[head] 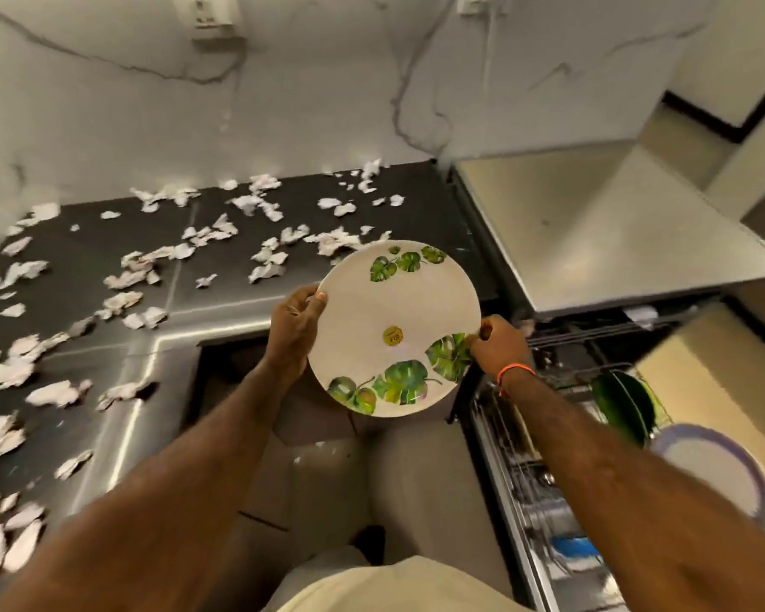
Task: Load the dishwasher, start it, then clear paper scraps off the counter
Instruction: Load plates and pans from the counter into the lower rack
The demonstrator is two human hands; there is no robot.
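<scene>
A white plate (385,311) printed with green leaves and carrying a small yellow sticker is held in the air in front of me. My left hand (293,329) grips its left rim and my right hand (500,346) pinches its right rim. To the right and below, the dishwasher rack (522,474) is pulled out; a green plate (623,404) and a white plate with a purple rim (720,470) stand in it. Several torn paper scraps (138,276) lie scattered over the dark counter (85,254).
The dishwasher's steel top (614,231) sits to the right of the counter. A marbled wall (239,103) with a socket rises behind. The counter's shiny edge (124,417) turns a corner at the left. Beige floor shows below the plate.
</scene>
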